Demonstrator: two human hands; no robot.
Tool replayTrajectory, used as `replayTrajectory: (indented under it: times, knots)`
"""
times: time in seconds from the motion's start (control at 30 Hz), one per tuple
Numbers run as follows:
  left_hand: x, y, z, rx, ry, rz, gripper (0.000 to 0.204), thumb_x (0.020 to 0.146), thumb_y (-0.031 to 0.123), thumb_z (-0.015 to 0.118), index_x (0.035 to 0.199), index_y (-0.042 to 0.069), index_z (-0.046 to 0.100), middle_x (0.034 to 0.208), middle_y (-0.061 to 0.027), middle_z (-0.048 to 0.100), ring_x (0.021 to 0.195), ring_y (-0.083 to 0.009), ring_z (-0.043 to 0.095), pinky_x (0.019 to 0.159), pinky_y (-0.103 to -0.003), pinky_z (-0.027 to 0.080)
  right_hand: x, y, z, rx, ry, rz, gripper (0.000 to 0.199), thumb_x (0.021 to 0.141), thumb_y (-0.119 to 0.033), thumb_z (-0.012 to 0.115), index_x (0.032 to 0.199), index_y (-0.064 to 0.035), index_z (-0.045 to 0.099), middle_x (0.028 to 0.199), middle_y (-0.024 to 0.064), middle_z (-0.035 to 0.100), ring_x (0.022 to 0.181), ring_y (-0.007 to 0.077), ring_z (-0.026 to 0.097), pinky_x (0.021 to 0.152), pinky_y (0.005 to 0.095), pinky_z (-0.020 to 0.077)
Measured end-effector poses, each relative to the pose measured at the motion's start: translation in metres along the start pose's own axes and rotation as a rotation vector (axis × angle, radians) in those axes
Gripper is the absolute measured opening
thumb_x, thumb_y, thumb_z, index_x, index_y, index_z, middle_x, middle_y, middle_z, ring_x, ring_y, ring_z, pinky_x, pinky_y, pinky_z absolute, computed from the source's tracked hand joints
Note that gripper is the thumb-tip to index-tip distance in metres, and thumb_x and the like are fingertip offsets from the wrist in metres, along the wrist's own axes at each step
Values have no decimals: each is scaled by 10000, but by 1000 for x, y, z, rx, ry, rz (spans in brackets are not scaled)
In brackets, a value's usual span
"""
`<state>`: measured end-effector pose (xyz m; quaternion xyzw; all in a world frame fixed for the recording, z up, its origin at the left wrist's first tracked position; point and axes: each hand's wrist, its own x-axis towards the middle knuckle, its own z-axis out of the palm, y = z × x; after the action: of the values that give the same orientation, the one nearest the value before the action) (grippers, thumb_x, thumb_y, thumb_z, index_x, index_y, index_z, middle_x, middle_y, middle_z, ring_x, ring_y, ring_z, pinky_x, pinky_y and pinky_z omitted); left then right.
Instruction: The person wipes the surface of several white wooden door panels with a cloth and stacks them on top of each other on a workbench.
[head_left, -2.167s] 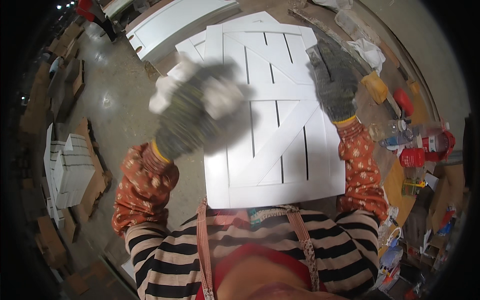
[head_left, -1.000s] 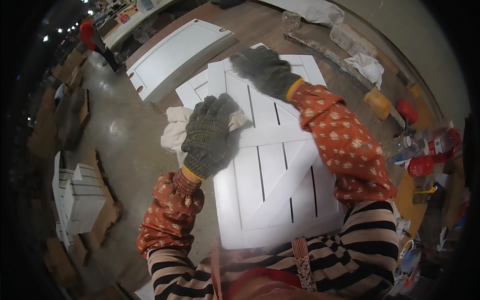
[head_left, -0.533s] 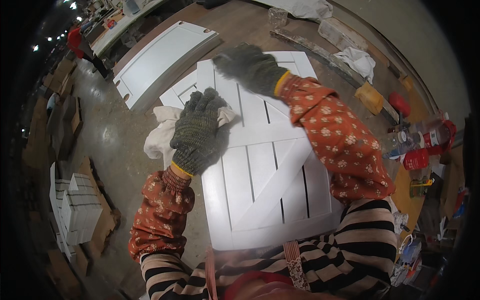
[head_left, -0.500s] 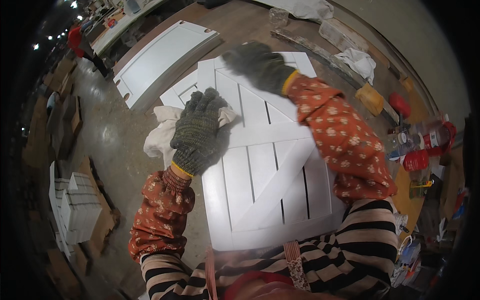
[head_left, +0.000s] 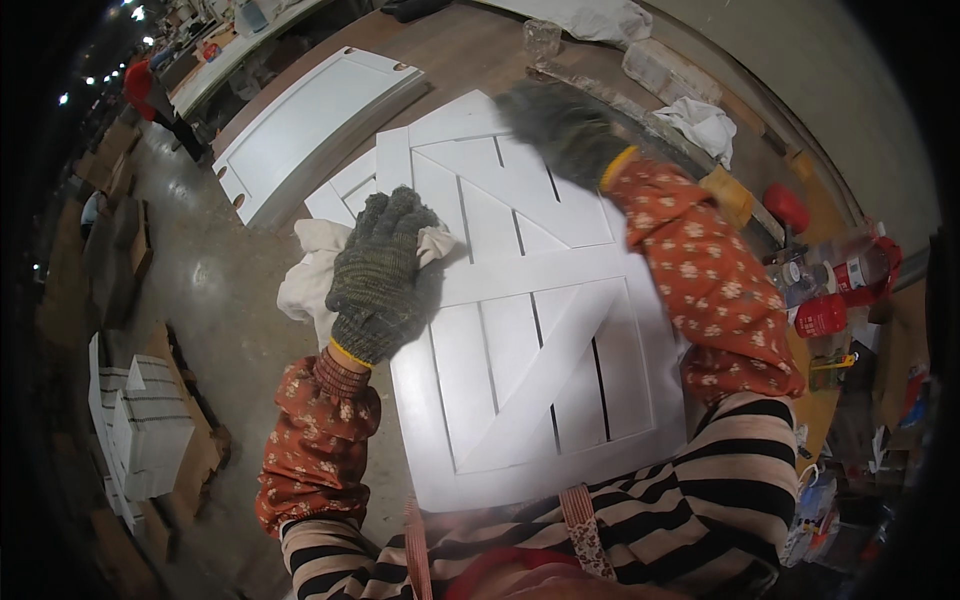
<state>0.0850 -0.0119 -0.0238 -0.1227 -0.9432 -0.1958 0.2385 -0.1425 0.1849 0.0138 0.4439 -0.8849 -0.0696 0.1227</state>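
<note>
A white slatted door panel (head_left: 490, 275) with crossing diagonal braces lies flat in front of me, its near edge by my body. My left hand (head_left: 378, 280), in a dark knitted glove with a yellow cuff, rests at the panel's left edge. A white cloth (head_left: 310, 275) is gripped under that palm and sticks out on both sides. Beyond the panel's far right corner is my right hand (head_left: 570, 130), gloved alike and smeared by motion. Its fingers cannot be made out, nor whether they hold anything.
Another white panel (head_left: 310, 125) with notched corners lies beyond at the far left. White slatted pieces (head_left: 150, 430) are stacked on the floor at left. Bottles (head_left: 820, 315), a yellow block (head_left: 728, 197) and a white rag (head_left: 700, 128) lie along the right. Someone in red (head_left: 140, 90) stands far left.
My right hand has swept rightward from over the panel's far edge to past its far right corner. My left hand stays on the cloth. The whole view has shifted slightly.
</note>
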Motion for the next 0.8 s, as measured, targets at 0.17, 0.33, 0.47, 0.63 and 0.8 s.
replayTrajectory:
  times: [0.17, 0.33, 0.47, 0.63, 0.8]
  knots:
    - [-8, -3, 5, 2, 35, -74, 379, 803, 153, 598, 1167, 47, 620, 1309, -169, 577, 1259, -356, 503, 1101, -483, 352, -27, 23, 11, 103, 432, -187, 226, 901, -161, 605, 1110, -80, 585, 892, 87, 551, 799, 250, 583, 716, 407, 500]
    - [1, 13, -2, 11, 45, -27, 372, 839, 129, 620, 1192, 13, 617, 1236, -202, 619, 1231, -383, 547, 1123, -489, 349, 7, -41, 17, -34, 760, -286, 176, 856, -172, 605, 988, -67, 556, 870, 99, 560, 783, 256, 605, 654, 435, 499]
    - [-14, -5, -3, -111, 61, 6, 416, 836, 135, 632, 1229, 3, 604, 1253, -197, 615, 1235, -374, 546, 1127, -480, 340, -21, -8, 4, 94, 125, -129, 361, 880, -111, 591, 1240, -107, 569, 1236, 120, 550, 1160, 300, 558, 1014, 452, 421]
    - [-4, -9, 5, -232, 46, 55, 356, 837, 138, 620, 1169, 10, 618, 1240, -197, 608, 1228, -382, 534, 1103, -483, 358, -40, 5, -13, -18, 51, 22, 210, 881, -124, 607, 1089, -100, 607, 1081, 104, 609, 1072, 303, 587, 949, 461, 457]
    - [-7, -3, -4, -32, 68, 40, 308, 835, 132, 626, 1121, 18, 632, 1222, -191, 609, 1219, -384, 536, 1097, -482, 362, 17, -46, 26, 32, 841, -355, 136, 927, -209, 554, 952, -78, 580, 847, 119, 581, 817, 282, 618, 702, 432, 508]
